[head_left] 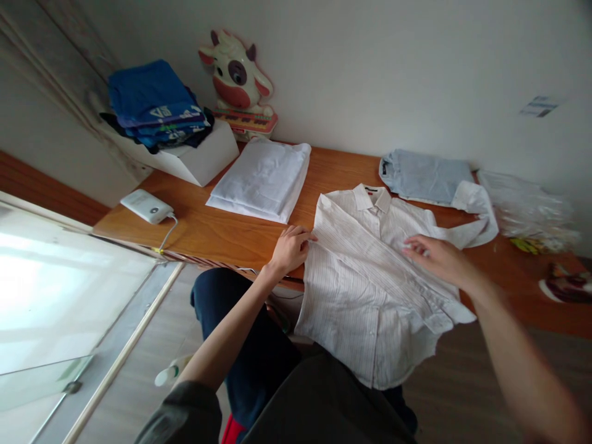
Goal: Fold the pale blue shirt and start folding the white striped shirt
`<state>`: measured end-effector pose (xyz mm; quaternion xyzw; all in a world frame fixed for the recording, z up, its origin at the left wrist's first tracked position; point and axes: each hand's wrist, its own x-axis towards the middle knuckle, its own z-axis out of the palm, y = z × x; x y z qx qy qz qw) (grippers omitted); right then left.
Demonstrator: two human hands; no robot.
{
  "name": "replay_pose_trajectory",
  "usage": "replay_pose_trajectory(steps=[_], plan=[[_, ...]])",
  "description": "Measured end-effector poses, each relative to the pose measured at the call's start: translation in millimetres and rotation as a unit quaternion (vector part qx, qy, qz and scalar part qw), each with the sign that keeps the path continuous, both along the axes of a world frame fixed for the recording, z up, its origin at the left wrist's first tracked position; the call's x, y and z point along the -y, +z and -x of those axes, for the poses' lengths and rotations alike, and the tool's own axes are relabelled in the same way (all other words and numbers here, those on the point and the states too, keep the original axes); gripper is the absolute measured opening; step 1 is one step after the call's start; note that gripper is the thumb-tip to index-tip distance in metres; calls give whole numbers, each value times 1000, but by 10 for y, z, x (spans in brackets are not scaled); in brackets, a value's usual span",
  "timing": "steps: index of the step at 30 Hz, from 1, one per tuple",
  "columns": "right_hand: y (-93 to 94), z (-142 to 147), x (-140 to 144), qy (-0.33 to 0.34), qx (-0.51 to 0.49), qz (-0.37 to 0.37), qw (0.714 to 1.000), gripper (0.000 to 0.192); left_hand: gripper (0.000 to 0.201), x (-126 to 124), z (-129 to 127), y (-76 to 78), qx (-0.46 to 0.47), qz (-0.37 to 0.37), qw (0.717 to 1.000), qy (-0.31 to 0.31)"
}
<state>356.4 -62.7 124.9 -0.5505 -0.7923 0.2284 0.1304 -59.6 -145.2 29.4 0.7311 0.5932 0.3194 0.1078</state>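
Bare tabletop is lying open to you left of the striped shirt. Beyond it, a folded white garment and a power bank are narrowing your passage; the blue shirt and plastic bags are crowding the far right.

A wooden table is carrying everything here. A white striped shirt is lying spread on it, its hem hanging over the near edge, directly under the fingers of both hands. A folded white garment is sitting beyond the left fingertips. A folded light blue shirt is resting past the right fingertips, with crumpled clear plastic bags lying further to their right. A white box and a white charger are sitting well left of the left fingers.
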Motion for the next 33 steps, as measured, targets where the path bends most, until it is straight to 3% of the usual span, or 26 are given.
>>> replay_pose_trajectory(steps=[1,3,7,10,13,19,26,33], plan=[[-18,337,-148,73,-6,-5,997,37,41,4,4,4,4,-3,1000,3],[-101,1010,-460,133,-30,-48,990,34,39,12,15,15,8,-6,1000,9],[-355,2090,-1010,125,3,-81,989,36,39,27,38,45,3,8,1000,5],[-549,2498,-1231,92,57,-47,993,38,40,32,39,59,14,9,1000,7],[-748,2593,-1283,64,55,-68,994,35,41,31,36,52,20,9,1000,13],[-1033,2463,-1267,51,18,-154,987,28,41,28,35,34,28,21,999,8],[-871,2673,-1372,49,102,-105,988,52,33,49,0,108,0,30,997,68],[-875,2759,-1327,58,71,-133,987,39,30,68,2,121,-14,34,997,67]])
